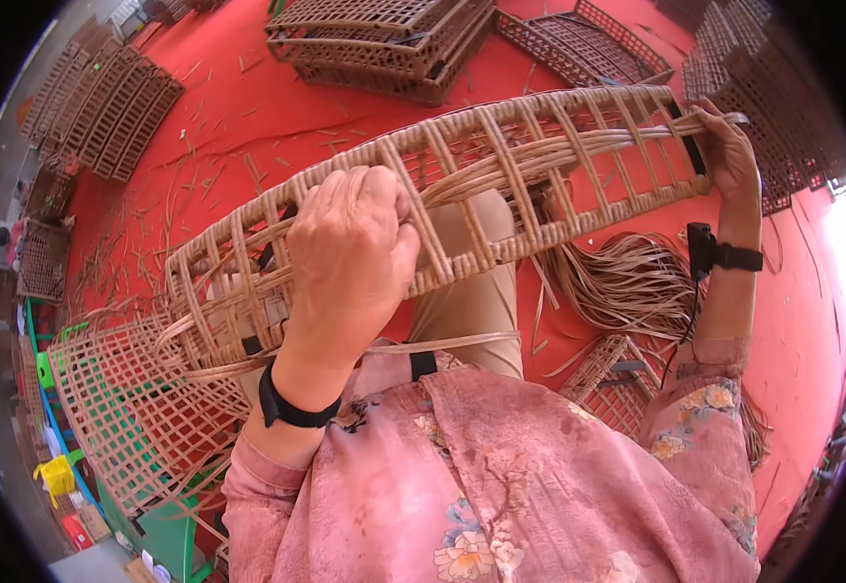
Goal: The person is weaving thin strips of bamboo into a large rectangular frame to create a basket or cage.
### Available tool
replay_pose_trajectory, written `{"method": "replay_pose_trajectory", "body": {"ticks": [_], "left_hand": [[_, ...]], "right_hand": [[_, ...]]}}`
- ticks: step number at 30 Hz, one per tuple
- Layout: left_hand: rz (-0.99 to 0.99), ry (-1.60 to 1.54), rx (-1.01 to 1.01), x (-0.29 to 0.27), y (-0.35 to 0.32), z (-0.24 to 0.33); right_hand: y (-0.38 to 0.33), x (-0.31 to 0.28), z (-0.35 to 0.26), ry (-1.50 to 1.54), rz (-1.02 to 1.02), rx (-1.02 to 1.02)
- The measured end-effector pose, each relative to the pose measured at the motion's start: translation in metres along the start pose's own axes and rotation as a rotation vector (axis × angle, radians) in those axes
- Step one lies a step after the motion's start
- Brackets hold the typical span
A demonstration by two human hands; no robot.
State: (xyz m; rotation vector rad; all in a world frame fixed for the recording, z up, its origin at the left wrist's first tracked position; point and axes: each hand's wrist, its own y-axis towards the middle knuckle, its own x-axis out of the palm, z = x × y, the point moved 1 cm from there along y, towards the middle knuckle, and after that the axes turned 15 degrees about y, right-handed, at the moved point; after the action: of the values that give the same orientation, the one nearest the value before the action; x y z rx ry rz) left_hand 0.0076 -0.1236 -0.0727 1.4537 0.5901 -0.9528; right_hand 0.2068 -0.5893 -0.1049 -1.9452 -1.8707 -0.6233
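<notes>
One long woven rattan panel is held across the lap, running from lower left to upper right and tilted upward at the right end. It is an open lattice of flat strips, with loose strands bundled along its middle.

Left hand: closed in a fist around the panel near its centre, fingers wrapped over the upper edge. A black wristband sits on this wrist.

Right hand: closed around the far right end of the panel, fingers curled over the end frame. A black wrist strap with a small device sits on this wrist.

One bundle of loose rattan strips lies on the red floor below the right forearm. Just beside it, near the right elbow, is one small woven piece.

One flat woven lattice sheet rests on a green stool at lower left.

One stack of woven baskets stands at top centre; contents cannot be determined. One row of lattice panels stands at upper left. More panels are stacked at upper right; count cannot be determined. Short rattan offcuts are scattered on the floor.
</notes>
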Motion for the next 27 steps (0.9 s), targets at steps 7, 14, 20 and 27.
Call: {"method": "replay_pose_trajectory", "body": {"ticks": [7, 14, 20, 27], "left_hand": [[-0.048, -0.198, -0.139, -0.002, -0.004, -0.001], [-0.302, -0.309, -0.101, -0.012, 0.022, -0.006], [-0.555, -0.354, -0.207, -0.003, 0.037, -0.003], [-0.5, -0.423, -0.361, 0.011, 0.034, 0.0]], "right_hand": [[0.012, 0.017, 0.007, 0.056, 0.078, 0.035], [0.011, 0.014, 0.024, 0.127, 0.138, -0.085], [-0.01, 0.043, 0.027, 0.035, 0.184, -0.182], [-0.005, 0.042, 0.026, -0.035, 0.165, -0.231]]}}
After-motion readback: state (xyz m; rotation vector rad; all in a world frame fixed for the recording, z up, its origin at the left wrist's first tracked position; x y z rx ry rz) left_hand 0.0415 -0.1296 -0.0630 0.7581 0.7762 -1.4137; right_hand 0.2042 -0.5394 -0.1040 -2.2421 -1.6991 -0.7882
